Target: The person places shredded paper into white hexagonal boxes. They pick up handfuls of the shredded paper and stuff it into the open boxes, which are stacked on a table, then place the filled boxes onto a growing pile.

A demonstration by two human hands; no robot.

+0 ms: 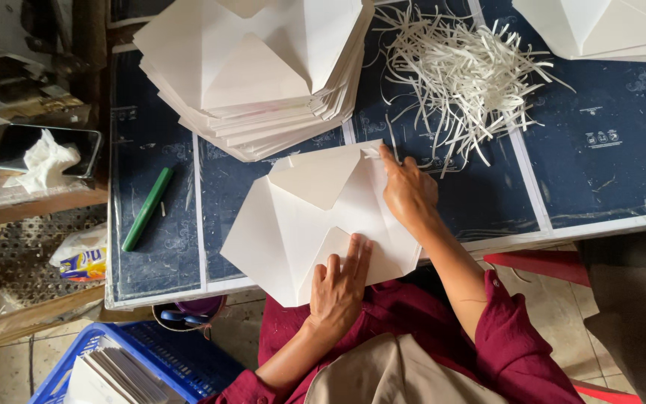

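Pressed flat, fingers together, on the near flap of a half-folded white envelope blank (315, 217): left hand (338, 288). Pinching a thin white paper strip (370, 154) at the blank's far right corner: right hand (410, 191), fingertips closed on it. Lying at the near edge of a dark blue worktable (607, 179), slightly overhanging. Light, thin, crease-prone, by the look of it; best held flat under a palm or taken by an edge. Just beyond the blank, a tall stack of unfolded white blanks (256, 75); beyond and right, a tangle of peeled white strips (465, 75). Left of the blank, a green pen-shaped stick (147, 208). Farther left, off the table, a crumpled white-and-yellow wrapper (80, 254) with blue print. Near left, a blue crate (181, 359).
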